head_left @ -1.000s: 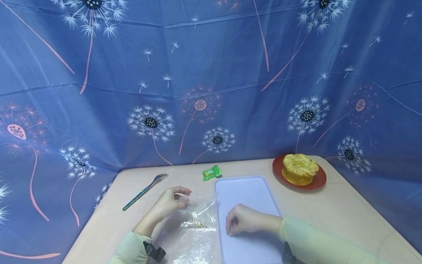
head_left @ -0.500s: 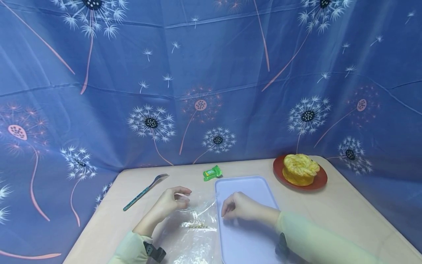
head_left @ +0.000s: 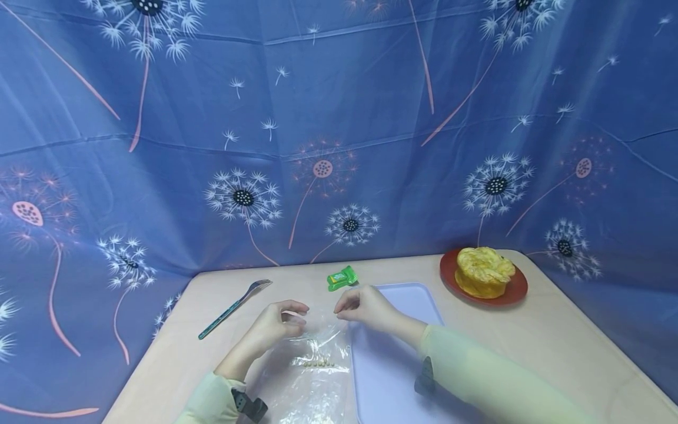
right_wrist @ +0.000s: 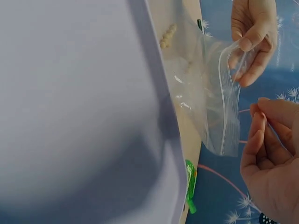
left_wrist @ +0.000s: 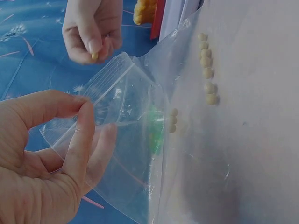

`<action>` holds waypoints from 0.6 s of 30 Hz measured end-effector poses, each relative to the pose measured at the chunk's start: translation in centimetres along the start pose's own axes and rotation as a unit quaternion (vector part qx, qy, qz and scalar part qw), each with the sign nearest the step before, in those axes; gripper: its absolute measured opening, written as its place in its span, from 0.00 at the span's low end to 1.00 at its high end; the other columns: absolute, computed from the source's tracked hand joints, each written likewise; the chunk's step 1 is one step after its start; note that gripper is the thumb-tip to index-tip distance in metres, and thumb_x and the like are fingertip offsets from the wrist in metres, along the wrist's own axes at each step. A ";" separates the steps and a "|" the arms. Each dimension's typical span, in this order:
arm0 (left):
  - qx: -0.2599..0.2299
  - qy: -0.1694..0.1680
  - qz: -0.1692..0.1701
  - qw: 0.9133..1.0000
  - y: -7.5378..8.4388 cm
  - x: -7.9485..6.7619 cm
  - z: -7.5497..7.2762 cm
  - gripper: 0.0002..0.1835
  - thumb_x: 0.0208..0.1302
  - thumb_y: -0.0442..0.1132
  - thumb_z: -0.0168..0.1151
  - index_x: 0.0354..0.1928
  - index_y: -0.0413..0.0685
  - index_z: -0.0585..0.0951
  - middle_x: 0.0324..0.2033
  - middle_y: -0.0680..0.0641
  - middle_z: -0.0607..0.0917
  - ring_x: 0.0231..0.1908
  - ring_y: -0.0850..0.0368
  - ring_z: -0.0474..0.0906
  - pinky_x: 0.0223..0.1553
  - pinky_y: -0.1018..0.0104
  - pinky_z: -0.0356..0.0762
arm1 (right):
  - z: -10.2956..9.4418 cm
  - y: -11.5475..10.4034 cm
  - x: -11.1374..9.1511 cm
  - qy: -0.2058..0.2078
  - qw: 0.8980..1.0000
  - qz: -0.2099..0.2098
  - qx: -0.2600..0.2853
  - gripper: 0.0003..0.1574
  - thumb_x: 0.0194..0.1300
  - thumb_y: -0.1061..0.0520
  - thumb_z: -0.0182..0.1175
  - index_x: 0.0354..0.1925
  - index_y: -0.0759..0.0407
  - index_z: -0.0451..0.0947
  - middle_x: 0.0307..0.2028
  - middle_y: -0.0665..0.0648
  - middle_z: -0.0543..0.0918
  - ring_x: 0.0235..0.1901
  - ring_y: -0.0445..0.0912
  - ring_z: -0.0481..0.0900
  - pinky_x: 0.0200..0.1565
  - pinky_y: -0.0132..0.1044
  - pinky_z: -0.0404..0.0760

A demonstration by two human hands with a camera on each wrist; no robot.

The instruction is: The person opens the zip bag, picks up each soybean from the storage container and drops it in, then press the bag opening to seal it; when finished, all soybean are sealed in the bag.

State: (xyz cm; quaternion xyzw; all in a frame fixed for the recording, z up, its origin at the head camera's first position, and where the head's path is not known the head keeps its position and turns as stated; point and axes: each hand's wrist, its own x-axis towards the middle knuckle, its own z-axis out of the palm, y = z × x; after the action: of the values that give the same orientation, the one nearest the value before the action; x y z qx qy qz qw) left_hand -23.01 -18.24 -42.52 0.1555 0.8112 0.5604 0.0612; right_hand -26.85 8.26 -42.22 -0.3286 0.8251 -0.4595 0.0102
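Observation:
My left hand (head_left: 272, 324) pinches the mouth edge of a clear zip bag (left_wrist: 126, 135) between thumb and fingers. The bag's upper part is raised; the rest lies on the table. Several pale round soybeans (left_wrist: 206, 61) lie in a row inside it. To the right, my right hand (head_left: 368, 309) hangs over the far left edge of a pale lavender tray (head_left: 381, 365), close to the bag's mouth. Its thumb and fingertips pinch a small yellowish soybean (left_wrist: 95, 55), mostly covered by the fingers. A gap separates those fingertips from the bag in the right wrist view.
A fork with a teal handle (head_left: 219, 321) lies to the left. Behind the bag and tray is a small green packet (head_left: 341, 278). A red plate (head_left: 447, 275) bearing a round yellow bread (head_left: 482, 274) stands at the back right. Patterned blue cloth (head_left: 402, 194) hangs behind the table.
My right hand has risen from low over the tray and moved forward and left toward the bag's mouth. The left hand keeps its hold on the bag with little movement.

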 end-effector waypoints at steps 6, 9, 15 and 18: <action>-0.006 -0.003 -0.001 1.000 0.0 0.0 0.0 0.26 0.52 0.24 0.65 0.56 0.25 0.78 0.52 0.31 0.82 0.48 0.41 0.83 0.44 0.59 0.86 | 1.0 -0.2 1.2 0.015 1.000 -0.003 -0.016 0.04 0.57 0.68 0.71 0.32 0.62 0.87 0.32 0.55 0.89 0.29 0.35 0.81 0.37 0.29 0.82; -0.011 -0.003 -0.003 1.000 -0.1 0.0 0.0 0.26 0.51 0.24 0.65 0.57 0.25 0.77 0.53 0.31 0.82 0.49 0.40 0.83 0.44 0.60 0.86 | 1.6 -0.2 1.5 0.017 1.000 0.005 -0.015 0.04 0.56 0.70 0.71 0.32 0.63 0.87 0.31 0.56 0.89 0.29 0.36 0.81 0.36 0.29 0.82; -0.011 -0.003 -0.007 1.000 -0.1 0.0 0.0 0.27 0.51 0.24 0.65 0.57 0.25 0.77 0.53 0.31 0.82 0.49 0.39 0.83 0.44 0.59 0.86 | 2.1 0.2 1.8 0.019 0.999 0.020 -0.019 0.07 0.55 0.72 0.70 0.32 0.62 0.87 0.29 0.54 0.88 0.29 0.40 0.83 0.36 0.29 0.83; -0.010 -0.005 -0.008 1.000 -0.1 -0.1 0.0 0.27 0.52 0.24 0.65 0.58 0.25 0.77 0.53 0.31 0.82 0.49 0.39 0.82 0.44 0.59 0.86 | 2.0 0.4 1.7 0.019 0.999 0.023 -0.022 0.08 0.55 0.71 0.70 0.33 0.62 0.87 0.29 0.53 0.88 0.29 0.40 0.83 0.36 0.30 0.83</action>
State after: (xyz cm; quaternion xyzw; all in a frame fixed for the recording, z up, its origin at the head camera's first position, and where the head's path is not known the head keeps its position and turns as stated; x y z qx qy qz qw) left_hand -22.96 -18.32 -42.62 0.1512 0.8062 0.5675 0.0709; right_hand -27.77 5.91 -43.20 -0.3010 0.8421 -0.4475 -0.0024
